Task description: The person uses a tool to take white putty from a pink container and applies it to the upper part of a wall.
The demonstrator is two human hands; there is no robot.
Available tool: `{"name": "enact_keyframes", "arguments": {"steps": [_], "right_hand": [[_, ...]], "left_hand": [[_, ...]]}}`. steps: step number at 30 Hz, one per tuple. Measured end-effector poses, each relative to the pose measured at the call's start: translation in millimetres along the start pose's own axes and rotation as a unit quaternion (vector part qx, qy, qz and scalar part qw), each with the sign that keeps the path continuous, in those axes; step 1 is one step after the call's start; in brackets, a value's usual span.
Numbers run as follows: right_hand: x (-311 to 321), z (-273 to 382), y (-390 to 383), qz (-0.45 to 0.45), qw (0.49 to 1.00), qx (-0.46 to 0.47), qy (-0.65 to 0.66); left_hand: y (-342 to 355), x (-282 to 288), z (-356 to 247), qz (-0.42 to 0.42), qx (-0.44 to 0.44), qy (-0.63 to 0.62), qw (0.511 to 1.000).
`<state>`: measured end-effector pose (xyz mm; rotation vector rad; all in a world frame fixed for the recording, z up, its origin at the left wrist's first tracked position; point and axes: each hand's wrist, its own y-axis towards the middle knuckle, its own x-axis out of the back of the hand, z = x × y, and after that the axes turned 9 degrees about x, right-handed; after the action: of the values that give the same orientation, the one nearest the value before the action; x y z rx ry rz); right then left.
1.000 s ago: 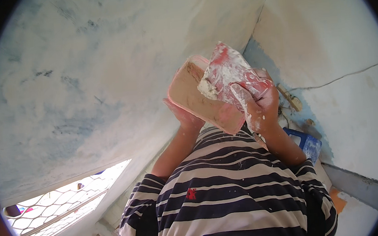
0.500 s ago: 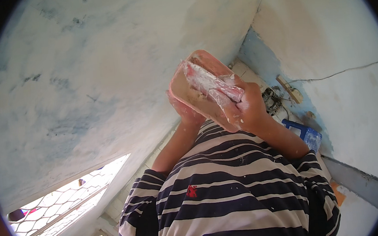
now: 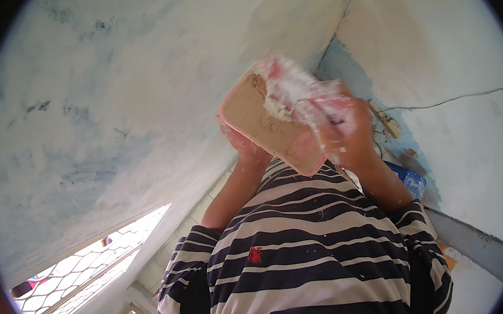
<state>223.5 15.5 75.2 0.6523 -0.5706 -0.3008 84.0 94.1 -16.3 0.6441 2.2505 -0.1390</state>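
A pale, patchy wall fills the left and top of the view, mottled with grey-blue smudges, and meets a second off-white wall at a corner. A blue area shows low in that corner, and a thin cable runs across the right-hand wall. At lower left, bright light comes through a window with a wire-like grille.

In front of the person's striped shirt, which bears a small red mark, a pink tray is held up, tilted so that its tan-coated inside faces the camera. The left hand grips the tray along its left edge, with the palm against its side; some of the fingers are hidden behind it, so their full spread cannot be told. The right hand is closed around one end of a flat red tool smeared with white; both are blurred. The tool lies over the upper right part of the tray, with a pale lump of paste at its lower edge. Whether tool and tray touch is unclear.

Beyond the right forearm are a yellowish block and, partly hidden, a blue plastic object.
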Motion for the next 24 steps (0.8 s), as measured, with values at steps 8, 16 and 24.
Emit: {"name": "enact_keyframes", "arguments": {"steps": [8, 16, 24], "right_hand": [[-8, 4, 4, 0.013, 1.000, -0.024, 0.011], [-5, 17, 10, -0.011, 0.996, -0.078, 0.045], [-7, 17, 9, -0.057, 0.990, -0.090, 0.089]], "left_hand": [[7, -4, -2, -0.079, 0.076, -0.204, 0.973], [4, -5, -9, -0.079, 0.050, -0.140, 0.986], [3, -4, -7, -0.095, 0.072, -0.090, 0.989]]}}
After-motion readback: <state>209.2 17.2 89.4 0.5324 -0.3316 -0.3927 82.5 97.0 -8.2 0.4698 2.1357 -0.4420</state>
